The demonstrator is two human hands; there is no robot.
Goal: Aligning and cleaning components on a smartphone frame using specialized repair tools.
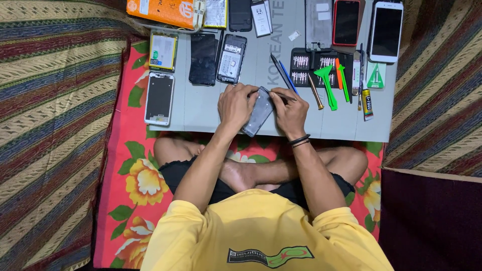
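My left hand [236, 105] grips a dark grey phone body [258, 112] that lies slanted on the grey work mat [206, 108] near its front edge. My right hand [290, 113] rests against the phone's right side and pinches a thin metal tool [284, 94] whose tip meets the phone's upper edge. Two dark bands circle my right wrist. I sit cross-legged behind the mat in a yellow shirt.
Several phones and parts lie on the mat: a white frame [159, 98], a battery [162, 51], black phones [203, 58], a red-rimmed phone [346, 22], a white phone [385, 31]. A bit set [314, 68], green pry tools [329, 85] and a glue tube [367, 104] lie right.
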